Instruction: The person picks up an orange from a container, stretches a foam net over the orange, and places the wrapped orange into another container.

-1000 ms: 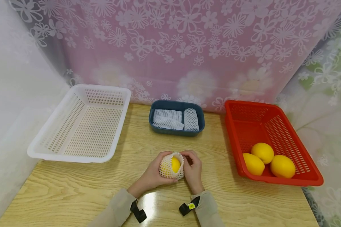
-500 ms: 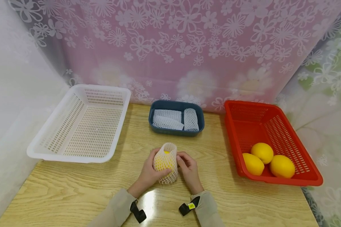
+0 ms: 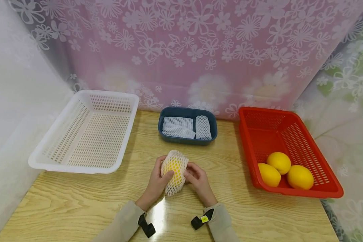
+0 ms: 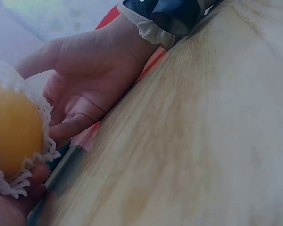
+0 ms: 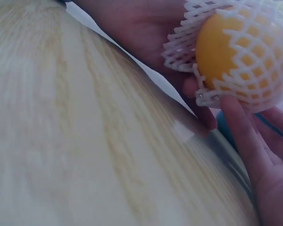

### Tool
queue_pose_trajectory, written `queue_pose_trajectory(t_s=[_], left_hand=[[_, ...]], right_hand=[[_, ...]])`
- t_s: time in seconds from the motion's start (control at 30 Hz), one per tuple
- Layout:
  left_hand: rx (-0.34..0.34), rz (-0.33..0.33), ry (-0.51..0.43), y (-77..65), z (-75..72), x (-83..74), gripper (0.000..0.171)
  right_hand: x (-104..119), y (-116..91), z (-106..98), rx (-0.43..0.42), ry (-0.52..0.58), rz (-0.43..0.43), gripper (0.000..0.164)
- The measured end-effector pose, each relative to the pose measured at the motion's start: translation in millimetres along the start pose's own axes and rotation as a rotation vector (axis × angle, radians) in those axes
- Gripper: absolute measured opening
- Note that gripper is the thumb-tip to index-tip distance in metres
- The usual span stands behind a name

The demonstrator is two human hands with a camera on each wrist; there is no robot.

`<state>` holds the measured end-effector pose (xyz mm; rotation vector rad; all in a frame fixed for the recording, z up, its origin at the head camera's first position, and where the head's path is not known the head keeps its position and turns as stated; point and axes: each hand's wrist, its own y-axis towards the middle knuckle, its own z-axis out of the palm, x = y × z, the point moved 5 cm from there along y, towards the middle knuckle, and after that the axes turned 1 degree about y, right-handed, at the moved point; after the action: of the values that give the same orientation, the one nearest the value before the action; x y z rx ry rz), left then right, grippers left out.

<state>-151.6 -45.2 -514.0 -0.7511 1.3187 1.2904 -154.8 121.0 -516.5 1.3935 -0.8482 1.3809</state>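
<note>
Above the middle of the table, my left hand holds a yellow, lemon-like fruit in a white foam net. Its thumb lies across the front of the net, and the other fingers are mostly hidden behind. My right hand is at the right side, with thumb and fingertips pinching the net's edge. In the right wrist view, the thumb of the right hand meets the net's rim, and a bare part of the fruit shows at the net's opening. The left wrist view also shows bare fruit.
A red basket with three similar yellow fruits stands at the right. At the left is a white basket. Behind the hands, a dark blue tray holds several folded foam nets. A pink flowered cloth hangs at the back.
The netted fruit has turned in my hands: the net's opening faced right, then upward, and now the net covers the side in view. Both hands have shifted slightly left.
</note>
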Motion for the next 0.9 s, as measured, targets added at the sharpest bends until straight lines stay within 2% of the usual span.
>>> queue_pose_trajectory(t_s=[0.1, 0.2, 0.3, 0.4, 0.47, 0.63, 0.7, 0.8, 0.9], left_hand=[[0.013, -0.004, -0.051, -0.2, 0.7, -1.0, 0.053], [0.020, 0.000, -0.062, 0.5, 1.3, -1.1, 0.053], [0.035, 0.018, -0.045, 1.1, 2.1, -1.2, 0.054], [0.055, 0.020, 0.014, 1.0, 2.3, 0.2, 0.059], [0.073, 0.008, 0.074, 0.5, 2.9, 0.9, 0.070], [0.147, -0.027, 0.226, -1.6, 7.7, 1.6, 0.121], [0.187, -0.021, 0.262, -2.5, 10.9, 1.6, 0.135], [0.215, -0.008, 0.292, -3.2, 13.9, 1.9, 0.140], [0.194, -0.002, 0.288, -2.5, 13.0, 3.4, 0.131]], right_hand=[[0, 0, -1, 0.005, -0.016, 0.016, 0.035], [1, 0, -1, 0.007, -0.025, 0.027, 0.038], [1, -1, -2, 0.011, -0.028, 0.037, 0.043], [1, -1, -3, 0.008, -0.018, 0.049, 0.045], [0, -1, -3, -0.004, -0.006, 0.054, 0.043], [-1, 0, -5, -0.050, 0.038, 0.076, 0.043], [-1, -1, -6, -0.067, 0.065, 0.080, 0.044], [1, 0, -6, -0.081, 0.098, 0.077, 0.045], [1, 0, -5, -0.084, 0.109, 0.080, 0.045]])
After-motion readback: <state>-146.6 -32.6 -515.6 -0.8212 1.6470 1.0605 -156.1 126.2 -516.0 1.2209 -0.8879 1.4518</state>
